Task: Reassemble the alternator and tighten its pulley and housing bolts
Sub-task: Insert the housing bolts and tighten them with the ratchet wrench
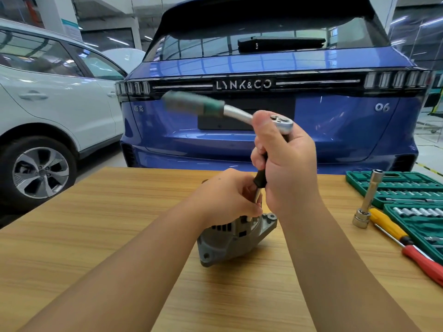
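Both forearms reach over the table; the right hand point(286, 161) grips the upright ratchet point(275, 122) extension, while the left hand point(230, 197) pinches its lower end at the alternator point(230, 240).

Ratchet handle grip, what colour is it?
Green and grey, blurred, on the ratchet; head view.

One alternator point(236, 238) stands near the middle of the worktop point(96, 236). One ratchet wrench point(230, 111) is above it, with one black-collared extension bar point(260, 179) under its head. Two hands are in view: the left hand point(225, 195) and the right hand point(287, 164). By the right edge lie two screwdrivers, one yellow-handled point(386, 224) and one red-handled point(424, 262), one long socket point(368, 200), and two green socket trays, the far tray point(398, 185) and the near tray point(422, 226). Two cars stand beyond the far edge: one blue point(263, 68), one white point(48, 92).
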### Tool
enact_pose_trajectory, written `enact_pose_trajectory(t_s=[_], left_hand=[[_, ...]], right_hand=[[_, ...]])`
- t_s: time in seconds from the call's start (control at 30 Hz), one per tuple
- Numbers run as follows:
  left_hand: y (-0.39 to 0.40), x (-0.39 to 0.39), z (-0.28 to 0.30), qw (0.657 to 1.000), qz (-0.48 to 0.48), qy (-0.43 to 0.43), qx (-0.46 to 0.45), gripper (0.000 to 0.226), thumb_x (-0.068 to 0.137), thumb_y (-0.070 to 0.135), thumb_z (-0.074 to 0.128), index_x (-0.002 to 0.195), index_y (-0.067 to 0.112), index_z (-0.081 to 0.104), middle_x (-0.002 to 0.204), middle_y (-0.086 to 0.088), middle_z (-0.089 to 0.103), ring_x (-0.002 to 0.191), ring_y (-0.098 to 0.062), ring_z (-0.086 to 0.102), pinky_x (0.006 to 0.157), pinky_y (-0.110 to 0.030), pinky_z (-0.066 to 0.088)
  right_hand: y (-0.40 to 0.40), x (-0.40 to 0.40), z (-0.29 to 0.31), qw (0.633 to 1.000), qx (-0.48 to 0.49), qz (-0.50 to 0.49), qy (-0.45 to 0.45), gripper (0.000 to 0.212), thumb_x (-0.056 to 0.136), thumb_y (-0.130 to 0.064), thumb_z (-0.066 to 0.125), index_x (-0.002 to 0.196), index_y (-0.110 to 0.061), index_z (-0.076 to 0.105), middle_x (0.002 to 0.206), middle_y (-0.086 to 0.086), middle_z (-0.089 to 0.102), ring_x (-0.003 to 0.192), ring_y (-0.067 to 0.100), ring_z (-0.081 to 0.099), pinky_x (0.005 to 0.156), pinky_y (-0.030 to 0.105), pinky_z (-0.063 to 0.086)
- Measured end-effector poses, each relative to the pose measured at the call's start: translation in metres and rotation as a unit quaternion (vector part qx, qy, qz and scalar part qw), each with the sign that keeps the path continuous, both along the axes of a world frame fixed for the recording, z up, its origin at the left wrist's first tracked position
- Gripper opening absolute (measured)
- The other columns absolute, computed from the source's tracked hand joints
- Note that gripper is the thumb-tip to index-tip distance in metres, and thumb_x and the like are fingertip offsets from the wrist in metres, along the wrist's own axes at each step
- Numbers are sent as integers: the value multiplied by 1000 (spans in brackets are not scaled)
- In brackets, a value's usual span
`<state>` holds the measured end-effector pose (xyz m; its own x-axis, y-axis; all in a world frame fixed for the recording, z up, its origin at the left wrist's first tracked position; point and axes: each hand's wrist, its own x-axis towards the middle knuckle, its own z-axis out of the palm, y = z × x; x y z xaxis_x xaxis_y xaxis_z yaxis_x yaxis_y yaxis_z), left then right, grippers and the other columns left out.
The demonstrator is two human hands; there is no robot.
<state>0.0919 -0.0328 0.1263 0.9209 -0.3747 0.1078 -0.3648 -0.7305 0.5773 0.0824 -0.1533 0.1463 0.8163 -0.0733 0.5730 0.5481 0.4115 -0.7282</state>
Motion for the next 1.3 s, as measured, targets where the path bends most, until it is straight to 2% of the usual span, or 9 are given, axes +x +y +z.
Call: enact_pose_trajectory(t_s=[0.07,0.23,0.47,0.57,0.73,0.8,1.0,1.17,1.3], left_hand=[[0,1,1,1000,0,3,6,15,88,23,78,99,27,70,90,7,74,85,-12,70,80,-34,59],[2,3,0,1000,18,4,8,13,87,24,78,95,30,70,90,9,74,82,-8,69,68,-24,49],[1,3,1,1000,19,1,6,12,85,24,78,96,25,72,90,6,76,82,-11,71,75,-30,58],[1,0,1,1000,21,-8,3,12,84,22,78,95,23,72,90,3,76,83,-14,70,76,-33,58],[2,-3,1,1000,26,-6,2,13,85,23,78,95,20,71,92,-1,75,86,-17,70,80,-38,59],[1,-3,2,1000,23,-9,-6,12,85,22,79,93,23,70,91,-1,75,87,-19,70,83,-43,60],[-1,-1,0,1000,3,-6,18,18,87,25,79,102,30,70,92,10,74,85,-11,70,83,-39,61],[1,1,1,1000,12,-8,9,11,86,25,78,92,29,70,85,9,74,79,-7,69,75,-31,57],[0,-5,4,999,15,-29,13,19,85,21,77,79,32,63,73,9,69,69,-6,63,63,-24,48]], right_hand=[[1,2,-2,1000,-8,-2,7,19,90,-29,70,95,-12,65,63,-6,46,53,9,37,48,22,35],[-7,9,-5,984,5,174,34,23,84,-14,68,107,-18,65,75,-4,59,64,11,52,63,22,46],[3,10,-13,988,-3,102,-117,32,95,-6,59,111,-33,62,83,0,58,69,17,50,66,28,47],[5,10,-11,989,-16,78,-122,32,88,-19,65,110,-41,68,85,2,62,65,17,53,61,28,46],[-4,15,-5,975,27,220,-26,34,93,-46,51,119,-32,68,86,5,69,66,20,58,61,30,46],[-2,13,-4,981,42,192,0,43,89,-54,56,122,-28,62,83,3,66,65,18,56,60,28,45],[3,-1,-5,999,13,-28,18,25,91,-25,74,104,-6,64,64,-5,50,54,10,41,49,19,40],[-3,1,-3,996,2,91,-14,34,91,-6,65,121,-23,61,78,0,58,63,13,49,65,25,46],[11,1,-11,990,-62,16,-125,45,93,-6,61,127,-35,56,90,13,57,67,14,50,67,26,48]])
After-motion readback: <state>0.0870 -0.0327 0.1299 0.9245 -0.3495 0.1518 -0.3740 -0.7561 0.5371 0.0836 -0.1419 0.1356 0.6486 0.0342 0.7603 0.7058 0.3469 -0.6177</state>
